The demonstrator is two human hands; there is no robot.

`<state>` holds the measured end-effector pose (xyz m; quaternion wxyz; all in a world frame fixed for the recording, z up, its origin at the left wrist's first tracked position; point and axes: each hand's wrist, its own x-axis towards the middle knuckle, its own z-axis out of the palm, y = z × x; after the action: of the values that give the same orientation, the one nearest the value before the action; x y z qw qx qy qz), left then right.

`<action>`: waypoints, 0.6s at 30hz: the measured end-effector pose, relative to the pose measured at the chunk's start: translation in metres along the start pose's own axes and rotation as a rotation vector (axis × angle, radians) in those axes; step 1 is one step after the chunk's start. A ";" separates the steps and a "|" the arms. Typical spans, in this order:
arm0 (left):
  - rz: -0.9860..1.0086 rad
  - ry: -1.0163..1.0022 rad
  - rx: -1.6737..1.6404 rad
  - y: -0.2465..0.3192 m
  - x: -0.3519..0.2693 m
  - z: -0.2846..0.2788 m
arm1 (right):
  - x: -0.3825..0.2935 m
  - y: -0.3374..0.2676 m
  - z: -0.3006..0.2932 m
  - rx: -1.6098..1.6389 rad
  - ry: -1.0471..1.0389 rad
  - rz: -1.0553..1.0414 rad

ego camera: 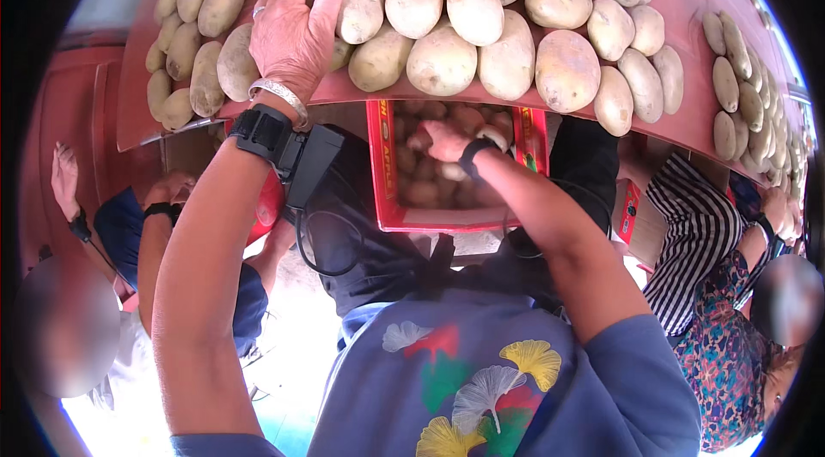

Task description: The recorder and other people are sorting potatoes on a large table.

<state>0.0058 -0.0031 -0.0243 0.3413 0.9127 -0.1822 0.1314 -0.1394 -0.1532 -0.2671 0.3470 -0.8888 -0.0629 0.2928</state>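
Observation:
On the red tabletop [451, 92], potatoes [442, 60] lie in a broad heap in front of me. My left hand [293, 25] rests over the left part of the heap, palm down, thumb and fingers apart, with a ring and a silver bangle; whether it grips a potato under the palm is hidden. Below the table edge, a red printed cardboard box [380, 173] with more potatoes in it sits between my legs. My right hand [445, 141] is inside this box, among the potatoes; its fingers are blurred and I cannot tell if they hold one.
A smaller potato group [193, 38] lies at the table's left, and another [747, 96] at its far right. People sit close by on both sides, with a co-worker's arm [161, 218] at left and a person in striped trousers [689, 231] at right. Cables hang from my left wrist device [312, 163].

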 end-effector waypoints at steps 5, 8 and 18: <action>0.016 0.047 0.049 0.002 0.002 0.000 | 0.016 -0.012 -0.027 0.062 0.222 0.049; 0.014 0.030 0.071 0.003 0.002 0.000 | 0.020 -0.017 -0.022 -0.007 0.081 0.033; 0.060 0.071 0.106 0.001 0.003 0.003 | -0.008 -0.015 -0.040 0.238 0.081 -0.029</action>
<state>0.0083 -0.0067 -0.0245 0.2948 0.9184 -0.1901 0.1831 -0.1221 -0.1676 -0.2294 0.4564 -0.8515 -0.0266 0.2569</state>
